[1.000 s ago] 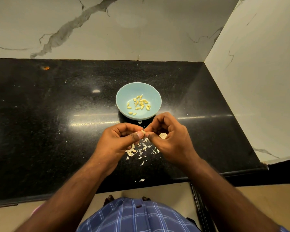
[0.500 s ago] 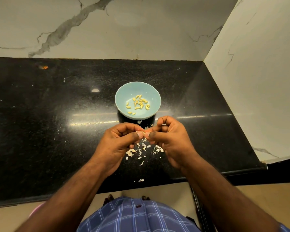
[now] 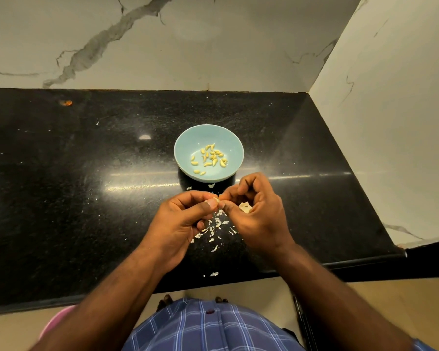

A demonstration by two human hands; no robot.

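Checked shirt (image 3: 208, 330) noted at the lower edge. Black tabletop (image 3: 86, 198) beyond it, with one stray flake (image 3: 214, 274) near its front edge. Left hand (image 3: 180, 221) and right hand (image 3: 259, 216) are met above the tabletop, fingers curled. A small pale piece (image 3: 215, 198) is pinched between the fingertips of both, held in the air just short of the bowl. More pale material (image 3: 245, 207) is cupped in the right palm. Pale flakes (image 3: 217, 225) are scattered under the hands. Behind them is a light blue bowl (image 3: 188, 145), upright, with yellowish kernels (image 3: 212, 158) inside. Marble wall (image 3: 213, 46) at the back.
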